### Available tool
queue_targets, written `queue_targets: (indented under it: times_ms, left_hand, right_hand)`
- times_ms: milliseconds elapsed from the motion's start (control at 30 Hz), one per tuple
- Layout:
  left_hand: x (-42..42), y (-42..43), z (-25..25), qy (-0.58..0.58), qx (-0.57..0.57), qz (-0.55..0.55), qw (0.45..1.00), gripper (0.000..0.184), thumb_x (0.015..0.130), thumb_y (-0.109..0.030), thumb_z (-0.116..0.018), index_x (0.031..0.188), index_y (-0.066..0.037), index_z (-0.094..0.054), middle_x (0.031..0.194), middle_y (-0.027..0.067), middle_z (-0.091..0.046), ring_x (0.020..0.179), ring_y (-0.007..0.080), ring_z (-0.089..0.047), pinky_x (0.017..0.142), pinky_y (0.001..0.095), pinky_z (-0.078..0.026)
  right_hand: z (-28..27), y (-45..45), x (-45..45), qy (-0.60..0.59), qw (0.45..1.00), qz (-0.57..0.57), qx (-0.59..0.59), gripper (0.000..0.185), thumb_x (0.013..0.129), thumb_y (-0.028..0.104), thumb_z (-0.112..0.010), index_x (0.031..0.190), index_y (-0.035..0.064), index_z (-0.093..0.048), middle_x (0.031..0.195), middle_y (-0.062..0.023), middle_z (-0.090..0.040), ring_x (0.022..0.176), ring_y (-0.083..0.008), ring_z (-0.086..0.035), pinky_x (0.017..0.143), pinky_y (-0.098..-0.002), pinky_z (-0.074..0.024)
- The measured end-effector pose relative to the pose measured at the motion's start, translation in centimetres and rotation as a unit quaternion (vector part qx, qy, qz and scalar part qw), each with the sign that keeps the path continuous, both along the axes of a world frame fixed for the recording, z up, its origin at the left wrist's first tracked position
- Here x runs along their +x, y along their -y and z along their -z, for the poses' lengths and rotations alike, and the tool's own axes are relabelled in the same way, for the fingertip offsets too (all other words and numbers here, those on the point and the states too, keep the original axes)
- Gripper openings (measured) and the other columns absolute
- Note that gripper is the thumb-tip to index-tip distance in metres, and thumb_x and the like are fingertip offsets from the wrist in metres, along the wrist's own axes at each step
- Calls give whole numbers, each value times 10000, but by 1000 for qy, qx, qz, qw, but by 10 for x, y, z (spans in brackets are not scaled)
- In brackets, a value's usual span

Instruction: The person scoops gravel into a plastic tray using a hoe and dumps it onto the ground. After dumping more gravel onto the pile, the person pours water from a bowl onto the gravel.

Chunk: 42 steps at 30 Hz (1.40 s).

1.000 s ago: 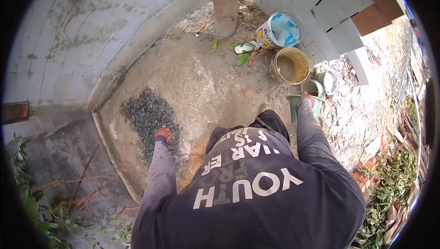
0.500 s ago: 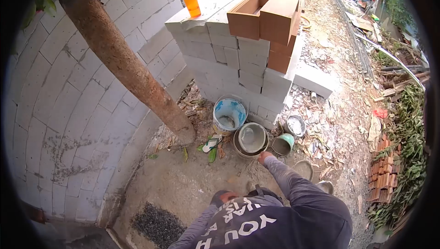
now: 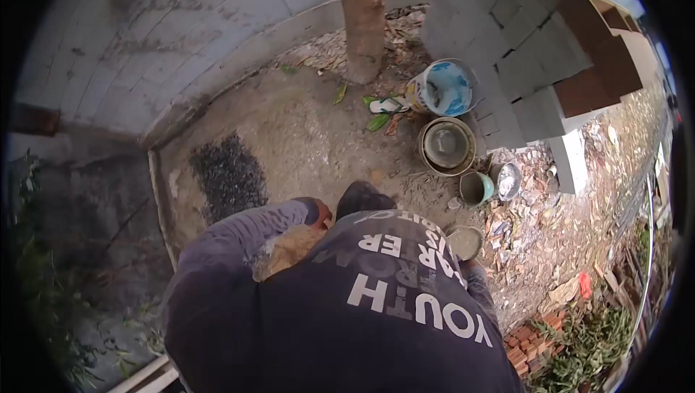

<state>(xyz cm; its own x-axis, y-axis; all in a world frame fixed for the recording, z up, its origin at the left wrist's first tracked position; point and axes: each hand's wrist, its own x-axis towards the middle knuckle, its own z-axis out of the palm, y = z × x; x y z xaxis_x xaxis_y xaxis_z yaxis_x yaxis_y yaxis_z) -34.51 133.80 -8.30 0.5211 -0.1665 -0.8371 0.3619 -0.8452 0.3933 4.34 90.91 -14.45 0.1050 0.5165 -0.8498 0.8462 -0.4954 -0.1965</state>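
Note:
Bent in beside the knee is my left hand [image 3: 321, 213]; its fingers are blurred and partly hidden. At the lower right, my right hand [image 3: 470, 264] is mostly hidden behind my shoulder and sleeve, close to the near rim of a round grey container [image 3: 465, 242]; whether it grips the rim is unclear. Farther forward, a small grey pail [image 3: 447, 145] sits inside a larger round bucket [image 3: 422, 153]. A green bucket [image 3: 475, 188] lies tilted beside a small container with pale contents [image 3: 508, 180]. Behind them is a white bucket with blue stains [image 3: 448, 89].
Dark gravel [image 3: 230, 176] lies on the concrete floor at the left. A tree trunk [image 3: 360, 20] stands ahead, near a flip-flop [image 3: 389, 106]. Stacked grey blocks [image 3: 521, 53] hold a brown box [image 3: 590, 74]. Bricks [image 3: 532, 342] lie at lower right.
My left hand has moved from the gravel toward my knee. My right hand has moved back from the buckets to the near round container. The grey pail now sits in the larger bucket.

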Motion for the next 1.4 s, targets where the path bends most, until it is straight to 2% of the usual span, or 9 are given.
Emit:
queue_targets:
  times_ms: [167,300,433,567,867,1033,1167,1367,1400]
  left_hand:
    - [-99,102,13,-45,-201,-168,964,591,807,-490,-580,1217,-67,-544,1127,182,-614,1088,326,-558,879,395,-445]
    - [-98,179,-45,-91,-154,-371,911,599,818,-534,-533,1157,-43,-589,1119,204,-614,1091,340,-558,898,409,-431]
    - [-133,311,59,-159,-109,-526,828,592,842,-549,-475,1114,-42,-615,1126,196,-611,1074,311,-569,902,408,-424]
    - [-146,445,175,-247,-61,-654,712,605,866,-565,-416,1071,-42,-640,1133,189,-608,1057,282,-580,907,407,-417]
    - [-66,477,184,-159,-6,-912,379,637,802,-544,-573,1224,-69,-525,1254,198,-531,1195,341,-479,1006,394,-373]
    - [-98,373,238,-1,-32,-833,552,482,843,-501,-492,916,-57,-663,973,186,-644,944,333,-600,826,430,-451]
    - [-126,199,210,46,-18,-751,659,437,854,-470,-501,941,-66,-645,932,158,-636,860,302,-584,747,411,-440]
    - [-70,-54,150,-7,8,-682,731,373,870,-422,-514,977,-80,-617,870,114,-625,733,256,-559,628,383,-423]
    - [-60,-82,144,-20,18,-679,733,363,873,-414,-517,983,-82,-613,860,107,-623,712,249,-555,609,378,-420]
  right_hand:
    - [-30,-8,-14,22,971,218,-92,269,873,173,-473,1108,137,-600,1087,-150,-616,985,-260,-608,813,-366,-486]
    - [2,-39,10,-60,987,124,-79,238,878,158,-462,1062,125,-609,1046,-144,-627,964,-250,-611,791,-366,-491]
    - [40,-109,75,-105,979,-175,19,215,884,142,-452,1017,112,-618,1006,-137,-638,943,-241,-615,769,-367,-497]
    - [109,-213,201,-66,975,53,206,302,825,339,-573,958,79,-647,807,-106,-648,793,-231,-642,736,-352,-504]
    - [-8,-416,138,-103,963,115,219,285,869,304,-601,1014,61,-635,876,-56,-671,628,-115,-592,496,-237,-418]
    - [102,-370,68,-71,964,-68,248,191,883,220,-546,926,57,-636,762,-56,-641,698,-196,-626,631,-343,-520]
    - [83,-282,-46,-52,943,-284,164,350,859,347,-476,1089,121,-610,1152,-115,-594,1009,-321,-592,869,-417,-464]
    - [105,-176,-33,-73,968,-157,182,366,808,384,-554,1040,124,-667,1030,-134,-658,972,-303,-616,861,-403,-466]
    - [78,-150,-27,-23,986,95,138,349,794,389,-586,1021,138,-672,1009,-122,-663,948,-294,-622,852,-395,-474]
